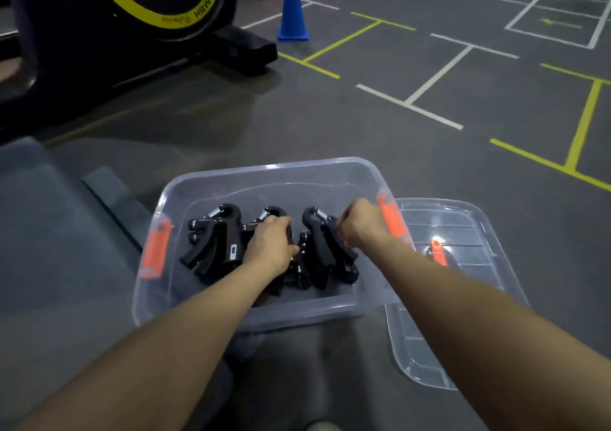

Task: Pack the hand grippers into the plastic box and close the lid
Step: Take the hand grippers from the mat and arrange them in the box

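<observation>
Both hands down in clear plastic box (pixel 267 172), on black hand grippers (pixel 215 245).

L hand (pixel 271 242) palm-down, fingers curled round middle gripper (pixel 274 215). R hand (pixel 358 224) knuckles up, fingers curled at right gripper (pixel 325 249), actual grip can't tell. Forearms stretched fwd. Lid (pixel 463 232) off, on floor (pixel 363 126) touching box's right side.

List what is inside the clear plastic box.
The clear plastic box holds several black hand grippers with metal springs. The left hand and right hand each grip one. The hands and forearms cover parts of the pile, so the exact count is unclear.
</observation>
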Tool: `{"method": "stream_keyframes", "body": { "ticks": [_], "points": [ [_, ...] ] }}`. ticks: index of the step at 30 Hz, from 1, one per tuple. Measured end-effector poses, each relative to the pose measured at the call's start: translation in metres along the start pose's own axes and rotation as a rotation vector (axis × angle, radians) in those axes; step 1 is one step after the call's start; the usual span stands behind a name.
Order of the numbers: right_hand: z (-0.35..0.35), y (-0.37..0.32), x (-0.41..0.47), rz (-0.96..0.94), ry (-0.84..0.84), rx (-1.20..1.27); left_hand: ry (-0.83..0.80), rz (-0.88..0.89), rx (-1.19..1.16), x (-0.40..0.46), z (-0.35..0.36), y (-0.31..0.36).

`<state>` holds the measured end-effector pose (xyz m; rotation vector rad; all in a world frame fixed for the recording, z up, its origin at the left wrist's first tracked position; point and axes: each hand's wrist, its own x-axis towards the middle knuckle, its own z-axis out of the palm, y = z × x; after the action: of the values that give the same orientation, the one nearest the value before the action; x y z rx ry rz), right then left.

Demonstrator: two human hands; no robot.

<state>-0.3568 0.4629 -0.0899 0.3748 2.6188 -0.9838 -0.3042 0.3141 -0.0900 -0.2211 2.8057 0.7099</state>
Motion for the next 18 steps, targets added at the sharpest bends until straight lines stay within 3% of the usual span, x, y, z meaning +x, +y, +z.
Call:
{"method": "stream_keyframes", "body": {
  "ticks": [10, 18],
  "points": [
    [0.027, 0.019, 0.028, 0.072, -0.066, -0.078, -0.112, 0.028, 0.098, 0.025, 0.015, -0.007],
    [0.045, 0.009, 0.023, -0.051, -0.206, -0.214, -0.171, 0.051, 0.054, 0.029, 0.016, -0.018]
  ]
}}
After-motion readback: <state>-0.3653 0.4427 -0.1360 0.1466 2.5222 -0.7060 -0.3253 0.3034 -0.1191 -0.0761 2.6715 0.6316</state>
